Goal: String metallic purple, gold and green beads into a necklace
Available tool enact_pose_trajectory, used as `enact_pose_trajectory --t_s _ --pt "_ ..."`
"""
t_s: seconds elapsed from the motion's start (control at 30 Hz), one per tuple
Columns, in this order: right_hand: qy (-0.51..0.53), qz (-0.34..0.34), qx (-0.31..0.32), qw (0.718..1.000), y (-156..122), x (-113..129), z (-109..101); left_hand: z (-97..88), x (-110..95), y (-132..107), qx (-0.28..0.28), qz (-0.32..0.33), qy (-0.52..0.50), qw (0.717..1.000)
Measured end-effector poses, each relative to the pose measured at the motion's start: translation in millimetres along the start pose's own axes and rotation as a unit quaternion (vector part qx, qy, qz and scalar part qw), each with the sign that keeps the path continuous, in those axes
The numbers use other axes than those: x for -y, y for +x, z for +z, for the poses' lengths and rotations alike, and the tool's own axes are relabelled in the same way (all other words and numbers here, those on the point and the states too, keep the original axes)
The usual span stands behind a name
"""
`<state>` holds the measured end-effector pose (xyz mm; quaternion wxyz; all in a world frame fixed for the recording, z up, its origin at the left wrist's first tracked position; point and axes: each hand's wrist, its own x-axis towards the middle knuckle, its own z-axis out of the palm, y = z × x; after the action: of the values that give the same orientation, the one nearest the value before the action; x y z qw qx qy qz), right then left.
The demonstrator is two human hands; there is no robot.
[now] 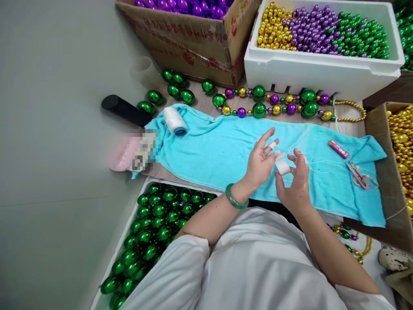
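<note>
Over the turquoise towel, my left hand [260, 165], with a green bangle on its wrist, has its index finger raised and a white wrapping on another finger. Its thumb presses against the upper edge of what looks like a roll of white tape [283, 164]. On the other side, my right hand [298, 183] holds this roll among its curled fingers, thumb apart. Thin white thread [322, 162] loops by the right fingertips and trails across the towel [209, 146]. Small scissors [360, 175] and a pink packet [338, 149] lie to the right.
A thread spool [174, 120] rests on the towel's left. Behind it lie a bead necklace [259, 110] and loose green beads [174, 91]. A cardboard box [193, 47], a white foam box [309, 71] and a gold-bead box [383, 172] surround the table; green beads [158, 221] fill a tray.
</note>
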<state>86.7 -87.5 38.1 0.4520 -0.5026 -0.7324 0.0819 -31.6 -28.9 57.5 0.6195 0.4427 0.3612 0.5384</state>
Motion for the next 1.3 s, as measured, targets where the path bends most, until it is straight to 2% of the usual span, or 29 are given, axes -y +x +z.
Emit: enact_pose_trajectory --t_s 0.13,0.23,0.33,0.4,0.53,0.63,0.73,0.87,1.0,1.07,1.17,1.3 --pt "0.035 0.015 0.016 0.999 -6.5 -0.4 -1.8 -5.9 -5.9 4.7 0.013 0.004 -0.002 1.000" --pt "0.087 0.067 0.018 0.994 -5.2 -1.7 -5.0 -5.4 -9.3 3.0 0.053 -0.008 -0.003 0.999" --pt "0.106 0.110 -0.004 0.988 5.3 -5.9 -12.2 -1.9 -10.9 -2.5 0.112 -0.003 0.015 0.994" --pt "0.110 0.118 0.008 0.987 14.8 -9.3 -18.9 -0.4 -12.3 -5.7 0.145 0.011 0.041 0.989" --pt "0.148 0.152 0.055 0.976 29.6 -11.5 -29.9 -0.9 -18.8 -7.7 0.173 0.040 0.080 0.981" --pt "0.166 0.183 0.053 0.967 34.0 -8.5 -31.5 -1.3 -24.4 -8.4 0.190 0.034 0.075 0.978" --pt "0.235 0.269 0.039 0.933 34.5 -4.8 -28.0 -0.8 -26.2 -10.5 0.212 0.018 0.062 0.975" --pt "0.353 0.401 0.030 0.845 34.4 -2.1 -22.0 -1.8 -22.9 -10.7 0.221 0.036 0.100 0.969" --pt "0.406 0.467 0.065 0.783 38.5 -3.9 -21.6 -4.7 -22.2 -6.3 0.254 0.076 0.176 0.948" --pt "0.407 0.482 0.102 0.769 42.2 -6.3 -22.7 -5.4 -22.0 -4.5 0.288 0.090 0.197 0.933" --pt "0.406 0.472 0.141 0.770 46.5 -10.7 -22.7 -4.6 -17.6 -4.0 0.316 0.109 0.188 0.924" --pt "0.431 0.424 0.107 0.790 41.9 -16.5 -18.5 -1.8 -8.4 -6.3 0.243 0.100 0.137 0.955"
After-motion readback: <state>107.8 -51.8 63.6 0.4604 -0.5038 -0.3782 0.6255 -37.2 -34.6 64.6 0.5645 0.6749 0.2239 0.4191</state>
